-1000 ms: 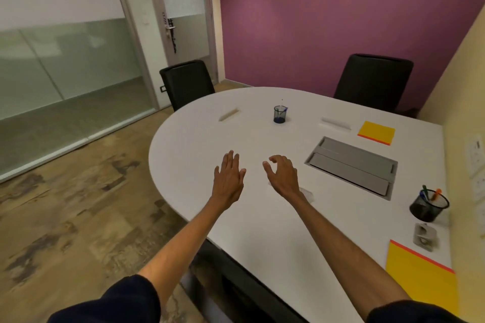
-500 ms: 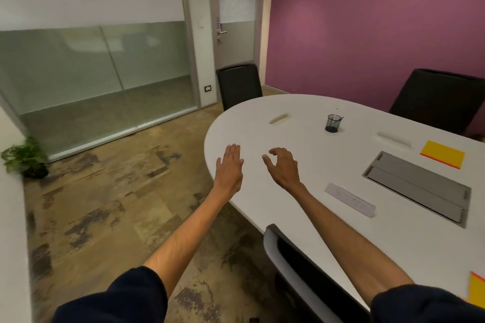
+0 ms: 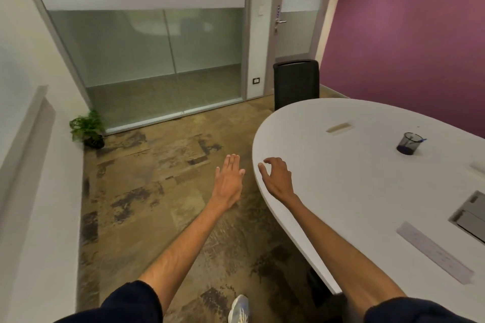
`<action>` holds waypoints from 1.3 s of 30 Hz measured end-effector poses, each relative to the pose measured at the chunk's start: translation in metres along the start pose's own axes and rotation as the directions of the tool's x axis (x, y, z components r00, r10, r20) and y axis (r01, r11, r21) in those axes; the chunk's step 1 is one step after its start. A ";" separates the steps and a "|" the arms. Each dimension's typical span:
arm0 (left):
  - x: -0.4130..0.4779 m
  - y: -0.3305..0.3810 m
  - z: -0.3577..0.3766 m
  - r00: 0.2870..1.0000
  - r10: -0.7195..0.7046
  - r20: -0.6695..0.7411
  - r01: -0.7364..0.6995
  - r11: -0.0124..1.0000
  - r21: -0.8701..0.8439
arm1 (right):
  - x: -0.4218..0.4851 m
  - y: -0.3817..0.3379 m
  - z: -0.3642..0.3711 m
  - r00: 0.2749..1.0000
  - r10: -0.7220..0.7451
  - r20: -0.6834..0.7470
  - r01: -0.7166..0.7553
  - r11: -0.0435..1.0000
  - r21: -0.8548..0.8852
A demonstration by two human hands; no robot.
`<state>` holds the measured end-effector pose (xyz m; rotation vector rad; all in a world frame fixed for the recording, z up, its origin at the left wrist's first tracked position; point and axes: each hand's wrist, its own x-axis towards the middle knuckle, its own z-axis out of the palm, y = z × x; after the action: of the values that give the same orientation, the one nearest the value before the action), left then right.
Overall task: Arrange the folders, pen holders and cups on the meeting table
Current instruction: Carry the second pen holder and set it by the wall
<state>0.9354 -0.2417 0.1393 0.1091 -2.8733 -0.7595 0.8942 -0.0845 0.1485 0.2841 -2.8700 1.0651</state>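
A dark mesh pen holder (image 3: 408,143) with a blue pen stands on the white oval meeting table (image 3: 341,181) at the right. My left hand (image 3: 228,179) is stretched out flat over the floor, left of the table's rounded end, holding nothing. My right hand (image 3: 277,178) hovers over the table's near edge with loosely curled fingers, empty. No folders or cups are in view.
A white name strip (image 3: 435,254) and a grey cable hatch (image 3: 469,216) lie on the table at right. A black chair (image 3: 296,84) stands at the table's far end by the door. A potted plant (image 3: 88,130) sits by the glass wall. My shoe (image 3: 238,308) is on the patterned floor.
The view has swung left, away from the table's middle; the yellow folders and second pen holder have left the frame. Both empty hands now sit at the table's rounded end.
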 end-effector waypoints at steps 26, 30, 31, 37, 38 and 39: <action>0.394 -0.126 0.022 0.991 0.085 0.105 -0.094 0.992 0.084 | 0.379 -0.001 0.091 0.988 0.149 -0.035 -0.152 0.983 -0.100; 0.473 -0.138 0.034 0.970 0.148 0.192 -0.163 0.984 0.066 | 0.442 0.007 0.104 0.966 0.256 -0.024 -0.257 0.960 -0.113; 0.494 -0.142 0.035 0.967 0.165 0.194 -0.179 0.982 0.058 | 0.459 0.007 0.108 0.962 0.272 -0.031 -0.274 0.955 -0.114; 0.600 -0.168 0.041 0.931 0.270 0.246 -0.282 0.959 0.015 | 0.540 0.007 0.127 0.924 0.365 -0.112 -0.374 0.925 -0.075; 0.615 -0.172 0.042 0.924 0.284 0.255 -0.297 0.955 0.014 | 0.551 0.007 0.130 0.918 0.375 -0.125 -0.385 0.921 -0.064; 0.628 -0.176 0.044 0.920 0.286 0.269 -0.299 0.954 0.008 | 0.561 0.007 0.133 0.915 0.380 -0.134 -0.390 0.919 -0.061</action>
<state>0.3146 -0.4439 0.1039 -0.4414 -3.0525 -0.6899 0.3432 -0.2492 0.1142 -0.3578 -2.9188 0.9596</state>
